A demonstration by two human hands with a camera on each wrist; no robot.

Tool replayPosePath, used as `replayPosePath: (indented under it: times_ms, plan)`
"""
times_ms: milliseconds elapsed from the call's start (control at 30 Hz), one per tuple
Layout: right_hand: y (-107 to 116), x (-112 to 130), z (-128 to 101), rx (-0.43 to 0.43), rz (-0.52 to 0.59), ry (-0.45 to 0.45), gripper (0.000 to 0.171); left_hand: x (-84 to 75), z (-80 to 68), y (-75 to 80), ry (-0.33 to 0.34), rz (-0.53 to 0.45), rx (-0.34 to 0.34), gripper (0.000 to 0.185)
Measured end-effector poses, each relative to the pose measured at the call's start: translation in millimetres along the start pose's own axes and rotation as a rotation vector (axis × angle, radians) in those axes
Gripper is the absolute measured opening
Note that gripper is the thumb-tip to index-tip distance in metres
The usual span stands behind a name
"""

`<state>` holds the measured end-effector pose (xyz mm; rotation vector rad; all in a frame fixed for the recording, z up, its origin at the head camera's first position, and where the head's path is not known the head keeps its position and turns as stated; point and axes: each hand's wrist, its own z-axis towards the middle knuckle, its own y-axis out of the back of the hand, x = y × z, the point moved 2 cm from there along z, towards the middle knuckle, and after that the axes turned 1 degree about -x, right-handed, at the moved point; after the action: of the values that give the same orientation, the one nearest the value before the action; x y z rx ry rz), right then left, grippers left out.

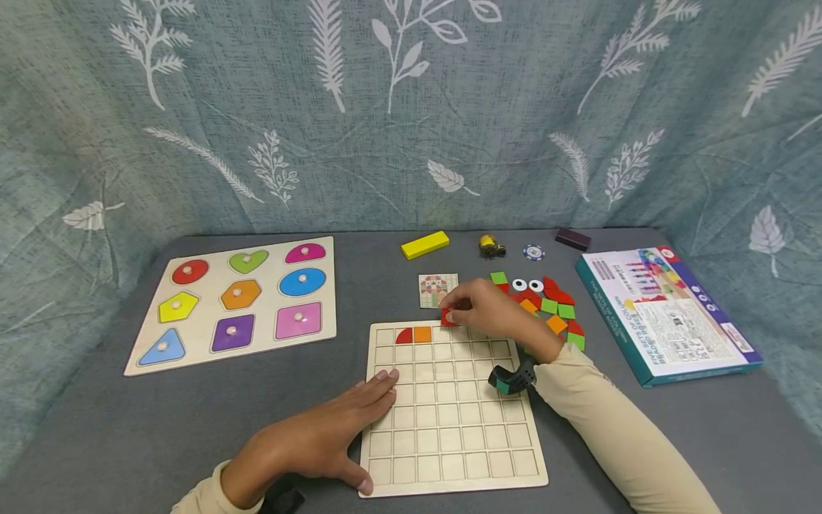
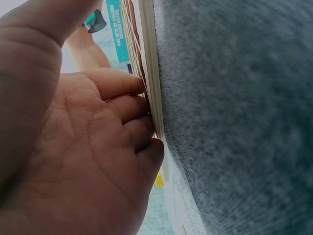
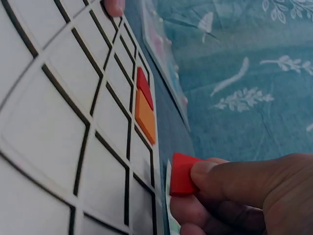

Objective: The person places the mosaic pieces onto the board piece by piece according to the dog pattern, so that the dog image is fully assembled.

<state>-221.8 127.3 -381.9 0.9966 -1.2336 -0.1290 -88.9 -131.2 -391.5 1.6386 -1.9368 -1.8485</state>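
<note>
Red tile [image 1: 449,318], a small square piece, sits pinched between the thumb and fingers of the right hand [image 1: 491,310] just above the top edge of the wooden grid board [image 1: 449,457], a little to the right of the two pieces already seated in the top row; the right wrist view shows it [image 3: 183,174] clear of the board's surface, gripped at one side by the thumb tip. Starting at the far left of the grey table [image 1: 128,435], a shape puzzle board [image 1: 234,303] with nine coloured knobbed shapes lies flat. Next comes the left hand [image 1: 327,435], fingers straight and relaxed, pressing flat on the lower left edge of the grid board with the thumb along its near corner; the left wrist view shows its fingertips [image 2: 132,110] resting against the board's rim. In the top row of the grid lie a red quarter-circle piece [image 1: 404,335] and an orange square piece [image 1: 422,334], touching side by side. Behind the board is a small pattern card [image 1: 438,290], and farther back a yellow block [image 1: 425,245]. To the right of the right hand a loose pile of coloured tiles [image 1: 552,307] lies scattered, and at the far right lies the game box [image 1: 668,314].
</note>
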Motion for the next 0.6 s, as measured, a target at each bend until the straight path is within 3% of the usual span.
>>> replayPosePath:
  times_ms: [267, 600]
  plan:
    - [-10, 5, 1, 0.057, -0.021, 0.08, 0.017, -0.1, -0.7, 0.4, 0.002, 0.004, -0.002, 0.113]
    - [-19, 8, 2, 0.06, -0.054, 0.05, 0.014, 0.3, -2.0, -0.4, -0.029, 0.057, -0.013, 0.112]
